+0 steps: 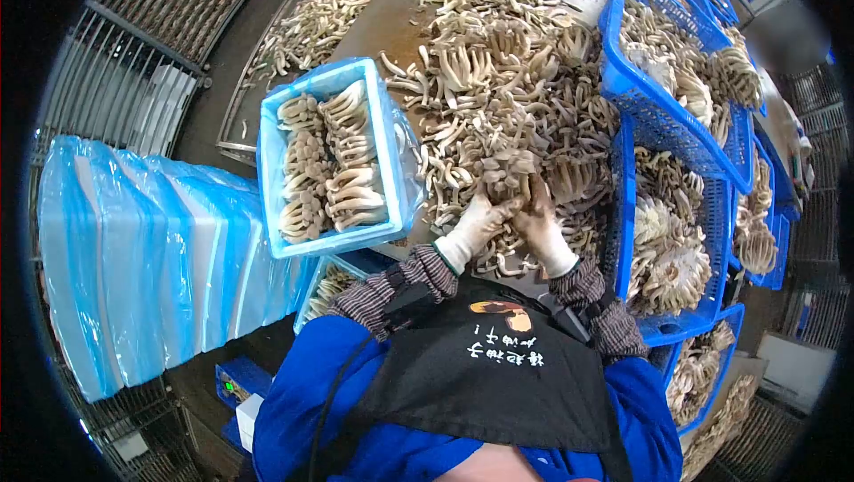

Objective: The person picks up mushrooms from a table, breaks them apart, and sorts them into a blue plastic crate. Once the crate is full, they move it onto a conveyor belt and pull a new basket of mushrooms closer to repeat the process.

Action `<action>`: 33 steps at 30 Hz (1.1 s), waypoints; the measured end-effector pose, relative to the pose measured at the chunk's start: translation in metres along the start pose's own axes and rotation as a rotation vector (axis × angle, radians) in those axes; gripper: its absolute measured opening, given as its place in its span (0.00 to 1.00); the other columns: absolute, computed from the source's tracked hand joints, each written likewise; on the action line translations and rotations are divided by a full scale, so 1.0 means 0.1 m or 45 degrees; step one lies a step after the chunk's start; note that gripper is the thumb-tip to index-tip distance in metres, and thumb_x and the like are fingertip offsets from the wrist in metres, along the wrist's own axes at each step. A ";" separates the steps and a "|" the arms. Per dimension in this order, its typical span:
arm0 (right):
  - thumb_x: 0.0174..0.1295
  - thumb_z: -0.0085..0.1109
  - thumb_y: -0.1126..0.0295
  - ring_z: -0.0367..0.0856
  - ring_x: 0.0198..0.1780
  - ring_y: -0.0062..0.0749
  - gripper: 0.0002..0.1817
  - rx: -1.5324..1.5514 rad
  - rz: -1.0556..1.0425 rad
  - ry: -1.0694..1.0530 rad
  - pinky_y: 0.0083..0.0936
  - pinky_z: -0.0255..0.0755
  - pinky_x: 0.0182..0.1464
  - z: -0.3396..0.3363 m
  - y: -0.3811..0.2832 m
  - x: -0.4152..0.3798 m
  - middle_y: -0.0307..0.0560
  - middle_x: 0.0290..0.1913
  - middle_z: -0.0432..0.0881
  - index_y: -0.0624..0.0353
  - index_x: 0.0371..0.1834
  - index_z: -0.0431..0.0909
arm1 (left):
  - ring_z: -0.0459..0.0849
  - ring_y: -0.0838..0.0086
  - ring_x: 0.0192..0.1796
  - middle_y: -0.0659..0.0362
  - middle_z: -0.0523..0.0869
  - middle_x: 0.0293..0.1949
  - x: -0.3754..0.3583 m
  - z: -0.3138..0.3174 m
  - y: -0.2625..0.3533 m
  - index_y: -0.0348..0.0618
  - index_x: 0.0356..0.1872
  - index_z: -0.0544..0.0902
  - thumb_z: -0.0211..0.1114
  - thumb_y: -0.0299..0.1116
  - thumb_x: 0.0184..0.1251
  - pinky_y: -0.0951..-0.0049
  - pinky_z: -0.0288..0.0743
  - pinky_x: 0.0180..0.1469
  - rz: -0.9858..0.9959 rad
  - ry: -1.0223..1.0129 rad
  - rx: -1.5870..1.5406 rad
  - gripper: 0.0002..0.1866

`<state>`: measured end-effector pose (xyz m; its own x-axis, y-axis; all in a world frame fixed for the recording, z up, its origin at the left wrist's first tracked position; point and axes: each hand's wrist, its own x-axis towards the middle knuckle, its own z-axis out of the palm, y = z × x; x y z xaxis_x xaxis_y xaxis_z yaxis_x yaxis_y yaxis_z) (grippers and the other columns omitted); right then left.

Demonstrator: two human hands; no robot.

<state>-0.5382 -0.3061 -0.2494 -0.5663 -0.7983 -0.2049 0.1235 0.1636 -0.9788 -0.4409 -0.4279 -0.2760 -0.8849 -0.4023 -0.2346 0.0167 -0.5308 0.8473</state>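
Note:
Both of my hands wear pale work gloves and meet at the near end of a large heap of mushrooms (480,64) on the table. My left hand (480,226) and my right hand (541,226) are closed together round a small mushroom cluster (510,169), caps facing away from me. Parts of the fingers are hidden behind the cluster and each other. Left of the heap stands a white foam box (391,166) lined with blue film, with mushroom clusters (342,162) laid inside in two rows. Loose stems lie just below my hands.
Blue plastic baskets (627,73) filled with mushroom clusters crowd the right side. At the left leans a row of foam boxes (151,260) in blue film. Beyond the lined box is a tray (233,126) of loose mushrooms. Metal racks (133,46) stand behind.

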 end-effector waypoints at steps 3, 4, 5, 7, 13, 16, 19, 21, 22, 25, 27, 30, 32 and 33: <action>0.63 0.62 0.80 0.56 0.76 0.37 0.44 0.213 -0.088 -0.022 0.28 0.54 0.75 0.00 -0.14 0.02 0.58 0.75 0.58 0.67 0.78 0.45 | 0.78 0.72 0.61 0.62 0.79 0.59 0.09 0.09 0.23 0.47 0.69 0.66 0.75 0.24 0.59 0.71 0.74 0.63 0.198 0.166 -0.346 0.38; 0.64 0.61 0.82 0.59 0.75 0.35 0.41 0.183 -0.028 -0.042 0.27 0.57 0.74 -0.07 -0.24 0.09 0.57 0.74 0.61 0.67 0.77 0.49 | 0.78 0.70 0.62 0.62 0.79 0.59 0.05 0.06 0.34 0.48 0.70 0.66 0.75 0.23 0.58 0.69 0.75 0.62 0.156 0.127 -0.382 0.39; 0.64 0.60 0.83 0.64 0.72 0.32 0.38 0.451 -0.147 -0.153 0.26 0.61 0.71 0.03 -0.60 0.04 0.54 0.72 0.64 0.67 0.76 0.52 | 0.77 0.70 0.62 0.62 0.79 0.58 0.02 0.03 0.34 0.48 0.70 0.66 0.77 0.24 0.56 0.69 0.76 0.62 0.254 0.098 -0.406 0.41; 0.65 0.59 0.83 0.72 0.65 0.30 0.31 0.266 -0.225 -0.013 0.25 0.66 0.67 0.12 -0.55 0.07 0.50 0.66 0.73 0.68 0.72 0.61 | 0.78 0.72 0.62 0.62 0.78 0.60 -0.04 0.09 0.46 0.49 0.69 0.67 0.77 0.26 0.56 0.70 0.77 0.62 0.355 0.006 -0.511 0.39; 0.71 0.55 0.78 0.78 0.57 0.28 0.16 0.306 -0.275 0.210 0.23 0.68 0.63 0.34 -0.54 0.11 0.47 0.55 0.82 0.68 0.60 0.76 | 0.66 0.70 0.73 0.62 0.67 0.74 -0.02 -0.42 0.37 0.56 0.78 0.56 0.65 0.53 0.67 0.62 0.59 0.77 0.167 -0.129 -0.879 0.42; 0.71 0.53 0.77 0.77 0.59 0.31 0.18 0.101 -0.327 0.131 0.26 0.67 0.65 0.22 -0.31 0.26 0.50 0.60 0.80 0.67 0.64 0.74 | 0.63 0.68 0.75 0.62 0.63 0.76 0.01 -0.62 0.42 0.51 0.78 0.54 0.62 0.43 0.72 0.61 0.57 0.78 0.228 -0.346 -1.455 0.39; 0.67 0.58 0.75 0.65 0.73 0.41 0.31 -0.090 -0.009 -0.184 0.32 0.58 0.73 0.23 -0.29 0.29 0.60 0.69 0.70 0.69 0.73 0.62 | 0.71 0.69 0.71 0.58 0.67 0.73 -0.07 -0.66 0.55 0.48 0.77 0.57 0.63 0.40 0.71 0.64 0.68 0.73 -0.173 -0.364 -2.464 0.37; 0.64 0.62 0.74 0.58 0.77 0.41 0.41 -0.967 -0.227 -0.360 0.32 0.54 0.75 0.17 -0.37 0.28 0.60 0.76 0.60 0.67 0.78 0.51 | 0.73 0.69 0.69 0.56 0.71 0.71 -0.10 -0.66 0.56 0.45 0.73 0.63 0.65 0.42 0.70 0.66 0.70 0.71 0.226 0.044 -0.930 0.35; 0.64 0.62 0.74 0.58 0.77 0.41 0.41 -0.968 -0.223 -0.358 0.32 0.54 0.75 0.19 -0.40 0.29 0.60 0.76 0.60 0.67 0.78 0.51 | 0.76 0.71 0.66 0.60 0.73 0.69 -0.05 -0.78 0.57 0.48 0.73 0.65 0.62 0.39 0.74 0.68 0.74 0.68 0.188 -0.200 -0.988 0.30; 0.63 0.65 0.69 0.51 0.79 0.39 0.50 -0.127 -0.244 -0.417 0.32 0.53 0.76 0.30 -0.53 0.28 0.54 0.81 0.47 0.62 0.81 0.39 | 0.78 0.75 0.61 0.59 0.79 0.57 -0.09 -0.63 0.99 0.40 0.67 0.68 0.74 0.40 0.61 0.76 0.79 0.58 0.378 -0.376 -0.072 0.35; 0.66 0.62 0.62 0.52 0.79 0.35 0.50 0.640 0.158 -0.520 0.31 0.54 0.76 0.35 -0.70 0.17 0.47 0.82 0.45 0.56 0.82 0.36 | 0.78 0.75 0.60 0.58 0.77 0.59 -0.03 -0.76 0.71 0.39 0.67 0.65 0.71 0.24 0.60 0.72 0.77 0.62 0.254 -0.152 0.234 0.34; 0.71 0.55 0.54 0.65 0.72 0.32 0.40 1.048 -0.001 -0.301 0.32 0.63 0.72 0.56 -0.73 0.18 0.41 0.75 0.60 0.53 0.79 0.47 | 0.73 0.64 0.67 0.54 0.74 0.64 -0.22 -0.35 1.12 0.43 0.65 0.69 0.74 0.25 0.46 0.63 0.65 0.70 0.364 -0.078 0.229 0.40; 0.71 0.54 0.52 0.67 0.71 0.33 0.38 0.950 -0.151 -0.214 0.33 0.65 0.71 0.63 -0.78 0.22 0.41 0.73 0.63 0.54 0.78 0.50 | 0.73 0.62 0.67 0.53 0.74 0.64 -0.23 -0.29 1.19 0.43 0.66 0.69 0.74 0.25 0.46 0.62 0.65 0.70 0.429 -0.069 0.307 0.40; 0.71 0.54 0.51 0.69 0.69 0.34 0.35 0.602 -0.313 -0.105 0.34 0.66 0.70 0.61 -0.68 0.26 0.40 0.71 0.65 0.54 0.75 0.54 | 0.73 0.60 0.67 0.52 0.74 0.65 -0.24 -0.28 1.21 0.43 0.66 0.69 0.73 0.25 0.47 0.61 0.65 0.70 0.493 -0.058 0.388 0.40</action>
<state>-0.5114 -0.3733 -0.1875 -0.5612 -0.8262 0.0498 0.3595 -0.2975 -0.8845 -0.4051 -0.5035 -0.1813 -0.8602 -0.4903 0.1403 0.2175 -0.1037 0.9705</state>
